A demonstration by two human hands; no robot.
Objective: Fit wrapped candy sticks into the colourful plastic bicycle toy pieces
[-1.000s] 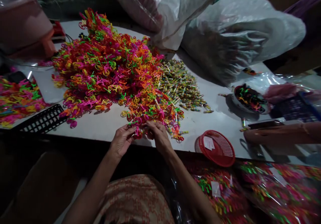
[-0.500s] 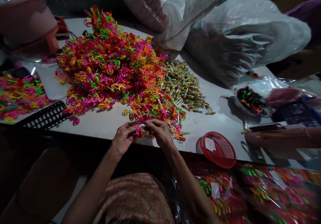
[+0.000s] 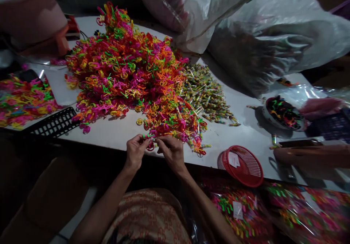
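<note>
At the table's front edge both my hands are closed in a pinch, fingertips almost meeting. My left hand (image 3: 136, 151) grips a small plastic toy piece, of which bits of green and pink show by the fingers. My right hand (image 3: 172, 152) pinches at the same spot; a tiny pale bit shows at its fingertips, the rest covered by fingers. Just beyond lies a big pile of bright plastic toy pieces (image 3: 128, 69), many with wheel-like rings. Right of it is a heap of small patterned clear-ended tubes (image 3: 209, 94).
A red basket (image 3: 242, 165) with a paper slip stands at the front right edge. Further right is a bowl (image 3: 286, 114) of dark pieces. A black slotted tray (image 3: 56, 123) lies left. Large plastic sacks (image 3: 262, 43) fill the back; filled bags (image 3: 237, 211) lie below the table.
The view has shifted slightly, moving the table things rightward. My hands stay pinched together; the whitish tube showing between them earlier is now mostly covered by the fingers.
</note>
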